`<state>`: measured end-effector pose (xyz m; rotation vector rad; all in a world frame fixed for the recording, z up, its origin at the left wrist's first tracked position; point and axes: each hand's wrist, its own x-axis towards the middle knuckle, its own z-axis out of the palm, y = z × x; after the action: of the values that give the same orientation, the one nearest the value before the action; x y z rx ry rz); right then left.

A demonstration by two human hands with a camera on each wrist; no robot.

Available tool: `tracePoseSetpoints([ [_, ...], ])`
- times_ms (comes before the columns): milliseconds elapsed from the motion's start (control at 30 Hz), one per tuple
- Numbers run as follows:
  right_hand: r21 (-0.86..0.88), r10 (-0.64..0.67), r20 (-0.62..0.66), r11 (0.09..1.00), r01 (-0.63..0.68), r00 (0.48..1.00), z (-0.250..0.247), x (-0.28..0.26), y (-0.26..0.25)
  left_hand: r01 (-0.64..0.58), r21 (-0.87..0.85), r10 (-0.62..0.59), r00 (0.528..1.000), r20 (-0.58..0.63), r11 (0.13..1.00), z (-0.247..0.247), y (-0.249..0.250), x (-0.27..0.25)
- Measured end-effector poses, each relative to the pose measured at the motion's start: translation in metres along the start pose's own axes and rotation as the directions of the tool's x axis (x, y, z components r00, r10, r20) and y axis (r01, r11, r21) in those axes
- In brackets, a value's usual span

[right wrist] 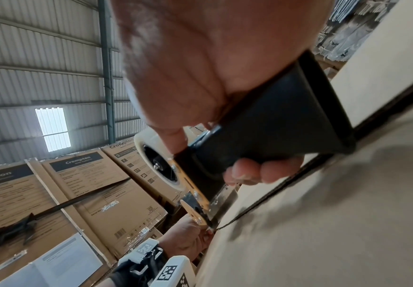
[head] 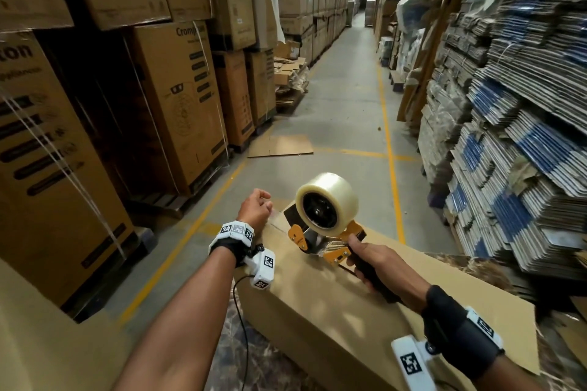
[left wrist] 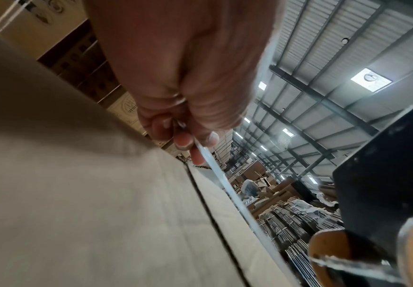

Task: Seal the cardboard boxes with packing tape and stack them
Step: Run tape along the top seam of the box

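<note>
A long cardboard box (head: 333,305) lies in front of me with its top flaps closed along a dark seam (left wrist: 207,211). My right hand (head: 371,260) grips the black handle (right wrist: 269,136) of an orange tape dispenser (head: 324,232), which carries a clear tape roll (head: 328,197) and rests on the box top near the far end. My left hand (head: 255,208) is at the far end of the box. In the left wrist view its fingers (left wrist: 183,141) pinch the free end of the clear tape strip (left wrist: 225,186), stretched from the dispenser just above the seam.
Tall stacks of printed cartons (head: 178,98) line the left of the aisle. Bundles of flattened cartons (head: 508,124) fill the right side. A flat cardboard sheet (head: 281,145) lies on the concrete floor, which has yellow lines (head: 389,143). Another carton edge (head: 38,327) is at lower left.
</note>
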<state>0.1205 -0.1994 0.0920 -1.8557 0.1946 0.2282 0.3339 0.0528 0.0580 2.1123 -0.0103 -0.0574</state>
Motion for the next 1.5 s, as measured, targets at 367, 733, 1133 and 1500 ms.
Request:
tracePoseSetpoints([
  [367,-0.034,0.031,0.014,0.999,-0.03,0.999,0.002,0.011,0.01,0.09,-0.029,-0.092,0.994,-0.064,0.996,0.012,-0.017,0.004],
  [733,-0.01,0.082,0.092,0.997,-0.082,0.992,0.001,0.015,0.01,0.101,-0.069,-0.102,0.995,-0.015,0.992,0.017,-0.021,0.002],
  [1133,-0.011,0.132,0.273,0.991,-0.134,0.953,-0.007,0.023,0.017,0.254,-0.018,-0.253,0.967,0.016,0.967,0.008,-0.024,0.001],
  [1500,-0.019,0.132,0.282,0.991,-0.132,0.95,-0.005,0.025,0.018,0.133,-0.112,-0.152,0.971,-0.184,0.985,0.008,-0.02,-0.012],
])
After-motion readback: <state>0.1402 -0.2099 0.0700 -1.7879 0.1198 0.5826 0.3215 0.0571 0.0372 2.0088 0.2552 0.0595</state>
